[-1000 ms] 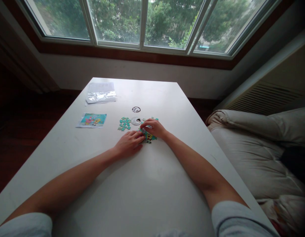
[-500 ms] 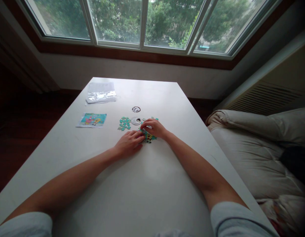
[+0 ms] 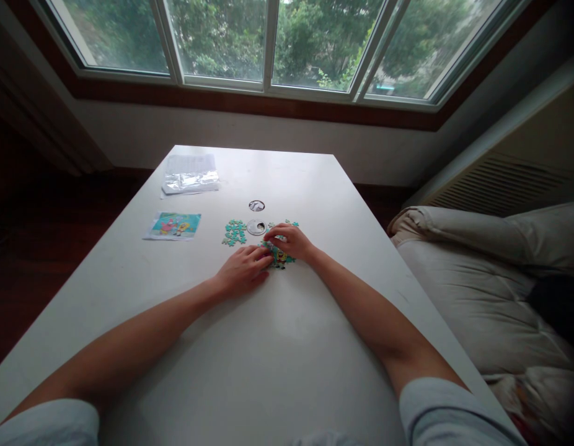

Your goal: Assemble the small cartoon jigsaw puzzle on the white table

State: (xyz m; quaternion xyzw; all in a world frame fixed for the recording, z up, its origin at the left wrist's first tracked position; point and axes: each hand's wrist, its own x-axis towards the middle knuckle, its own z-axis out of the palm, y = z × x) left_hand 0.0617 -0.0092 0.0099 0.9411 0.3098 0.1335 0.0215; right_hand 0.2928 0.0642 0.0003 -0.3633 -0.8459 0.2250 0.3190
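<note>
White table (image 3: 278, 347), bare near edge, both hands (image 3: 264, 255) at puzzle (image 3: 281, 256), grips unclear.

Both arms reach forward, the hands (image 3: 263, 257) close together, fingers bent.

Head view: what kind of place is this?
Probably a room in a home, perhaps a living room: a cushioned, pale sofa stands right of the white table, a wide window looks out on trees, and what looks like a curtain hangs at left.
</note>
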